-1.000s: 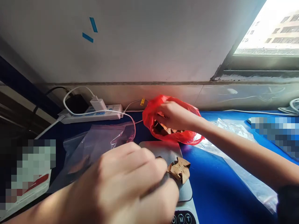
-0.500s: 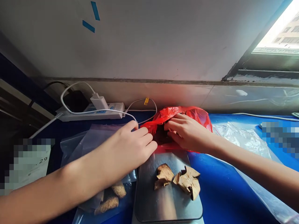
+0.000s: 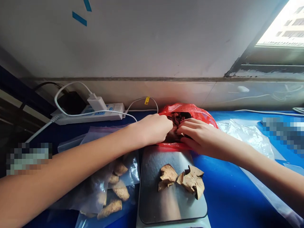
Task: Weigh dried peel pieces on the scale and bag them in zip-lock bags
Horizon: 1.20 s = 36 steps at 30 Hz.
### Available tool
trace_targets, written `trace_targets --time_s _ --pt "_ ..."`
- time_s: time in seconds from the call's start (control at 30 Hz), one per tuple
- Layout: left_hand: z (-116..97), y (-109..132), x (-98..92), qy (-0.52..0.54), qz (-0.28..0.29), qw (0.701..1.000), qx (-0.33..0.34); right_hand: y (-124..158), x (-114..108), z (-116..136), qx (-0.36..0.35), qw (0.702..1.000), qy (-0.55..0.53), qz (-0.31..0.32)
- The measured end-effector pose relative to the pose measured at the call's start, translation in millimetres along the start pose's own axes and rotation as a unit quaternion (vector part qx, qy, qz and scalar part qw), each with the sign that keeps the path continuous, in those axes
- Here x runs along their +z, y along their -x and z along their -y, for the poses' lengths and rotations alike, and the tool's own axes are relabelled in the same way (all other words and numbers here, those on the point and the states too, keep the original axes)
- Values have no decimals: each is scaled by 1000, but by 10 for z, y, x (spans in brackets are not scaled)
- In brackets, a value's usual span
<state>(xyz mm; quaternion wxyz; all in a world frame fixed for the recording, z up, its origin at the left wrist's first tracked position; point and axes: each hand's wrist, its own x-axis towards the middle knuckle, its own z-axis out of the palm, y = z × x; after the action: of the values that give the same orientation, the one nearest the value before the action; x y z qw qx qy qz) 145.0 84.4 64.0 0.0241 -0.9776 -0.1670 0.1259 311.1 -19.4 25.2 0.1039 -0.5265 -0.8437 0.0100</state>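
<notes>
A red plastic bag (image 3: 198,114) with its mouth open lies behind the scale, holding dark brown dried pieces (image 3: 177,119). My left hand (image 3: 156,128) is closed on the bag's left rim, its fingertips hidden. My right hand (image 3: 199,134) reaches into the mouth from the right, fingers loosely spread over the dark pieces; I see nothing held in it. On the steel plate of the scale (image 3: 171,207) lie two pale dried slices, a smaller curled piece (image 3: 167,175) and a wider star-shaped one (image 3: 193,180).
Clear bags with tan dried chunks (image 3: 120,190) lie left of the scale, partly under my left forearm. Behind them is a white power strip (image 3: 114,110) with a charger (image 3: 97,103) and cable. More clear bags (image 3: 251,137) lie on the blue table (image 3: 223,190) at right.
My left hand has moved right and forward along the bag's rim. The bag's mouth is wider, showing more dark pieces. My right hand is slightly lower and further right.
</notes>
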Motion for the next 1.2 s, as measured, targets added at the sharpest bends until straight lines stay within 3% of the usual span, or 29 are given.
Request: trace_targets --time_s 0.2,0.37,0.43,0.5,0.63,0.77,0.9,1.03,1.13,1.2 --pt "25 -134 18 76 -4 997 31 101 68 -6 21 999 -11 -24" --pt "37 -220 -88 138 105 984 38 122 101 -81 7 997 -70 -40" --pt "37 -271 -104 118 112 987 15 121 109 -105 1 995 -92 -42" --pt "35 -314 -93 73 96 993 13 122 116 -118 1 994 -94 -46" --pt "58 -308 -68 -11 39 996 76 135 131 -141 16 995 -80 -64" --pt "135 -163 -126 -58 -60 996 -4 136 155 -166 33 993 -83 -73" --pt "196 -40 -105 -33 -151 986 -67 125 145 -159 37 993 -75 -79" --pt "209 -29 32 -5 -163 984 -77 169 74 -172 51 993 -53 -87" --pt "206 -48 81 38 -206 975 -72 227 30 -206 87 994 -21 -60" --pt "173 -64 64 75 -236 969 -29 248 21 -219 114 993 -8 -33"
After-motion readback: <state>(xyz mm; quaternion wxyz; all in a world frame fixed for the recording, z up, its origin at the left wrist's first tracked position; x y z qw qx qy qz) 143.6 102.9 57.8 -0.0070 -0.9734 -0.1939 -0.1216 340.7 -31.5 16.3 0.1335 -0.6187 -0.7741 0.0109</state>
